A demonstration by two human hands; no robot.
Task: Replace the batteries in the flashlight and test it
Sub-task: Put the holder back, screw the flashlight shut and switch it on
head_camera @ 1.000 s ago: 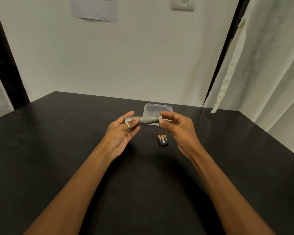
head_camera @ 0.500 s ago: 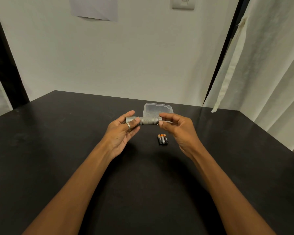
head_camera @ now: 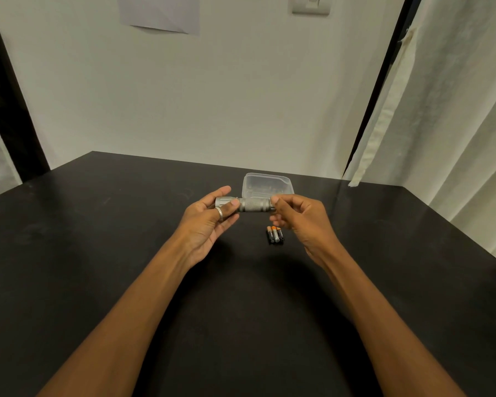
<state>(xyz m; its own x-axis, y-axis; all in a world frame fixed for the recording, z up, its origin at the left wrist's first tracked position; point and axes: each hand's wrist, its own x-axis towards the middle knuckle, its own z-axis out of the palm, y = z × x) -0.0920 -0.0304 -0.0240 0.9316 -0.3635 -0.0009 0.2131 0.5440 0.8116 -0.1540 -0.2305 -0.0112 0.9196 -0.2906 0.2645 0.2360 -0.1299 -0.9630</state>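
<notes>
Gripping the flashlight (head_camera: 254,205) level above the black table (head_camera: 98,239), left hand (head_camera: 209,219) clamped on the head while right hand (head_camera: 297,217) fingertips re-pinch the tail cap, probably mid-unscrewing, spare batteries (head_camera: 275,234) waiting below beside the clear plastic box (head_camera: 267,185).

Soft, even indoor light falls from above, somewhat dim. The black table (head_camera: 98,253) shows faint dull sheen and broad soft shadows under both forearms. The white wall (head_camera: 212,96) is evenly lit, without glare. Focus is sharp centrally; wide-angle distortion bends the edges and the curtain (head_camera: 455,124) at right.
</notes>
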